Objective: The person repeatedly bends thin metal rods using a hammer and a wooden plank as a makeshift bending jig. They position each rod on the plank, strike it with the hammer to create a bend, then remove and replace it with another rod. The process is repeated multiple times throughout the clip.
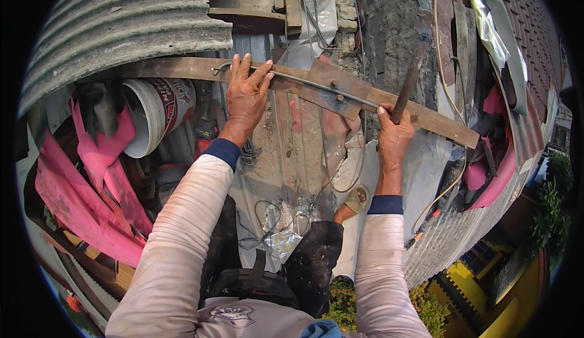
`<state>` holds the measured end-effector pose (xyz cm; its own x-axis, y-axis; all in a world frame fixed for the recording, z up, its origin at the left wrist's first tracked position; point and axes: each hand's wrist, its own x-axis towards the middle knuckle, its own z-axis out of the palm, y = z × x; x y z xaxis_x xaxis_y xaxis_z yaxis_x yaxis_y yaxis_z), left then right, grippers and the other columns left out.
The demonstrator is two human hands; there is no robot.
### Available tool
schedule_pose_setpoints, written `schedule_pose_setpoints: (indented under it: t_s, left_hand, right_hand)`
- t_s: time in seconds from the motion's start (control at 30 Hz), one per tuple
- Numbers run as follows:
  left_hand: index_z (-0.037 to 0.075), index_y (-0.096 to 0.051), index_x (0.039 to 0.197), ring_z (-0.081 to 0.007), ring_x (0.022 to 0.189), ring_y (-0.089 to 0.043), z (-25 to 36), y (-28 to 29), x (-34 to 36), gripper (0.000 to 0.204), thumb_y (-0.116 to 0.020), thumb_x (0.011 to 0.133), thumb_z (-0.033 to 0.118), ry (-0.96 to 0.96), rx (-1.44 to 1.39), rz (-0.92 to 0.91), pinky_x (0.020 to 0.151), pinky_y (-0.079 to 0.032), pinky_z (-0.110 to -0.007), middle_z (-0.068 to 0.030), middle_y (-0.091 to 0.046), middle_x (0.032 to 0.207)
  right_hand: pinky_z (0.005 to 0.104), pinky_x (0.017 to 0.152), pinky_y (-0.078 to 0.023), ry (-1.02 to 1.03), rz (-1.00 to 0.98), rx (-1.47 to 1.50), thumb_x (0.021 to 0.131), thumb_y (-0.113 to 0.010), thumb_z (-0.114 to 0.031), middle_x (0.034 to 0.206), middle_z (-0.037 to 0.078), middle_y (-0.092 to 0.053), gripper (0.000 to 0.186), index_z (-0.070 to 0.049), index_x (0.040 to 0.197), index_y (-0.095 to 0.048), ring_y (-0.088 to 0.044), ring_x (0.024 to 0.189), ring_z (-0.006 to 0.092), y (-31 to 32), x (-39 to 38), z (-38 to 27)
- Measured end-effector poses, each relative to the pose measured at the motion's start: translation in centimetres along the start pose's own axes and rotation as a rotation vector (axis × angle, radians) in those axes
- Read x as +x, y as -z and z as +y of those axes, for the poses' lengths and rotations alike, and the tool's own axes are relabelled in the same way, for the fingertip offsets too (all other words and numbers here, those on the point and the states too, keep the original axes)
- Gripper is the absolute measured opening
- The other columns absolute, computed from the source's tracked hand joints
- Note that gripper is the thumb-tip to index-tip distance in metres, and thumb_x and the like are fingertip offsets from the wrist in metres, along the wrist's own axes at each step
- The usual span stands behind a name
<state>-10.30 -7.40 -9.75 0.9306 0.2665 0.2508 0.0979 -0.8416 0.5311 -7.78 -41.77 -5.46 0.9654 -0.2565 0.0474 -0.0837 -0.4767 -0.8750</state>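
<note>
A long brown wooden beam (438,123) lies crosswise in front of me. A short board (322,95) with two rusty bolts overlaps its middle. Along the beam runs a thin metal rod (310,82), its left end bent into a hook. My left hand (246,98) rests on the beam and rod, fingers stretched out and apart. Closed around the lower end of a dark, rusty-looking bar (409,79), my right hand (393,136) is at the right part of the beam. The bar points up and away; its far end blends into the grey surface behind. The rod's right end reaches my right thumb.
Corrugated roofing (140,19) covers the far left. Below it are a white bucket (146,119) on its side and pink sheeting (91,198). A loose cable (443,58) hangs at right. My sandalled foot (353,203) stands near the roof edge; plants (429,307) show below.
</note>
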Motion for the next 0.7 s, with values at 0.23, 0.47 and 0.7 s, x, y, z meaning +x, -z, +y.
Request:
schedule_pose_setpoints:
  t_s: [0.23,0.47,0.7]
  left_hand:
    - [0.012,-0.083,0.118,-0.0441,0.145,-0.056,0.1,-0.4,1.5,0.02,-0.079,0.099,0.019,-0.043,-0.121,0.071,0.123,-0.045,-0.051,-0.0182,-0.072,0.135]
    - [0.012,-0.083,0.114,-0.0414,0.141,-0.06,-0.1,-0.6,4.5,0.018,-0.081,0.097,0.017,-0.121,-0.14,0.03,0.116,-0.051,-0.05,-0.016,-0.073,0.129]
    - [0.011,-0.082,0.114,-0.0399,0.145,-0.057,-1.0,-0.8,5.8,0.02,-0.083,0.095,0.018,-0.161,-0.191,-0.016,0.115,-0.051,-0.048,-0.0171,-0.073,0.13]
  right_hand:
    - [0.0301,0.078,-0.051,-0.014,-0.051,-0.05,0.094,-0.082,-0.001,0.095,0.001,-0.069,0.012,0.0,0.105,-0.078,-0.062,0.086,0.0116,0.7,-0.9,-0.5]
    - [0.0274,0.077,-0.049,0.024,-0.035,-0.072,0.097,-0.081,-0.003,0.093,-0.001,-0.069,0.011,-0.001,0.107,-0.077,-0.06,0.086,0.0089,0.7,-2.4,-0.5]
    - [0.031,0.079,-0.052,-0.029,-0.034,-0.053,0.092,-0.08,0.003,0.1,0.006,-0.069,0.014,0.0,0.106,-0.079,-0.066,0.088,0.0149,0.6,-3.0,-1.1]
